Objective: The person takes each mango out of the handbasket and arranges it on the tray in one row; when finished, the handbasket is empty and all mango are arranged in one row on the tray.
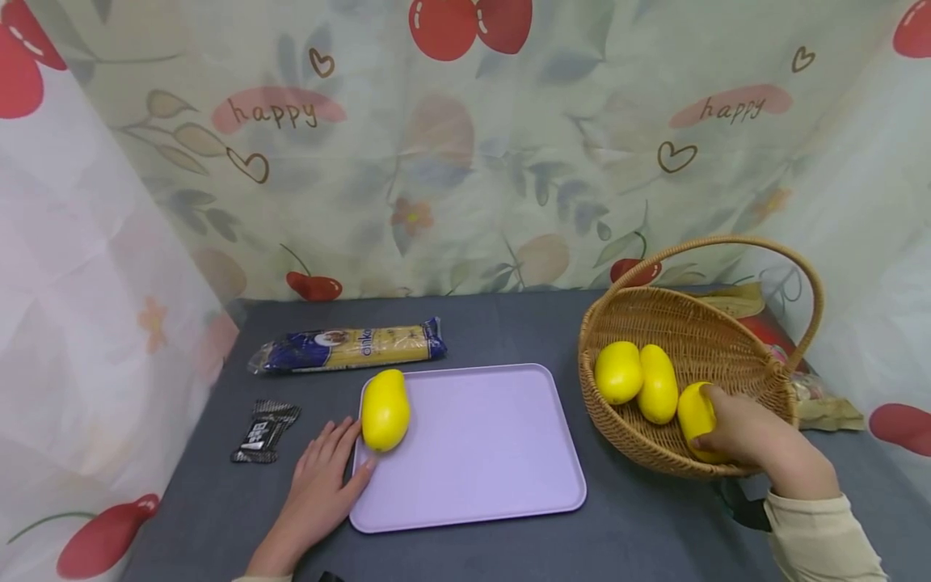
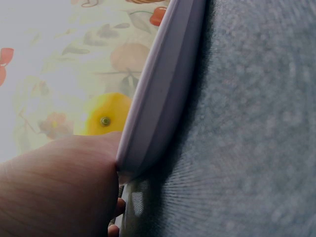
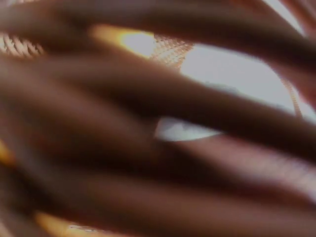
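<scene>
Mango (image 1: 694, 416), lower right of frame, gripped by right hand (image 1: 749, 430) inside basket (image 1: 680, 315); left hand (image 1: 318, 478), fingers extended, touches left edge of tray (image 1: 480, 444), lower centre-left.

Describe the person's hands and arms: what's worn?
Left hand and right hand: bare, no gloves. Right sleeve: plain cream, long, down to the wrist; a dark object shows beside it, unclear what. Left sleeve: only a pale sliver visible.

yeah my right sleeve (image 1: 825, 540) is plain cream, with some black gear (image 1: 753, 516) poking out beside the cuff (image 1: 806, 506)
</scene>
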### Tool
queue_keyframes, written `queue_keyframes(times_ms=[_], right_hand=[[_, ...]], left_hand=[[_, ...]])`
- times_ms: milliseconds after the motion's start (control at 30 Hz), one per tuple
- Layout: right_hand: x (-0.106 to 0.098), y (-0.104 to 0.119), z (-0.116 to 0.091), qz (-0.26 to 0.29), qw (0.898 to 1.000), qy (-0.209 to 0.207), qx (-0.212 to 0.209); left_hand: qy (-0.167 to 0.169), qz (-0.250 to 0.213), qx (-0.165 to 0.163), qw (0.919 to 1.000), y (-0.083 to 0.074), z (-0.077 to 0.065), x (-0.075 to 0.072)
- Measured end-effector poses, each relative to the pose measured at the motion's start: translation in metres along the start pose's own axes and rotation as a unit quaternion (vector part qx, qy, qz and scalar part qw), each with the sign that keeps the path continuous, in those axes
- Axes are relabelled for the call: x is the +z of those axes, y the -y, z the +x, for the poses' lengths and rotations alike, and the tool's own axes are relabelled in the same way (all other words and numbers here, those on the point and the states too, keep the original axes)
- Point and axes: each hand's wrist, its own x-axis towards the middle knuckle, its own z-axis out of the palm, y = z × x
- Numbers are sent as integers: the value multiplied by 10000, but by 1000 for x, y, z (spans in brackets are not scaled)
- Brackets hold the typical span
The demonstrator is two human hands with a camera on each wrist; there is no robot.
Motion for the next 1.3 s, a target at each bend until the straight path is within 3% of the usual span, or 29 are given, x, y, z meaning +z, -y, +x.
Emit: queue_keyframes(times_ms=[667, 1033, 1300], right_hand=[[1, 2, -4, -54, 9998, -101, -137], [1, 6, -12, -577, 9956, -577, -466], [-6, 22, -34, -848, 9865, -1297, -538]], left_hand=[[-87, -14, 74, 9999, 1, 1, 0], [13, -2, 13, 10000, 2, 2, 0], [6, -62, 26, 10000, 2, 1, 1]])
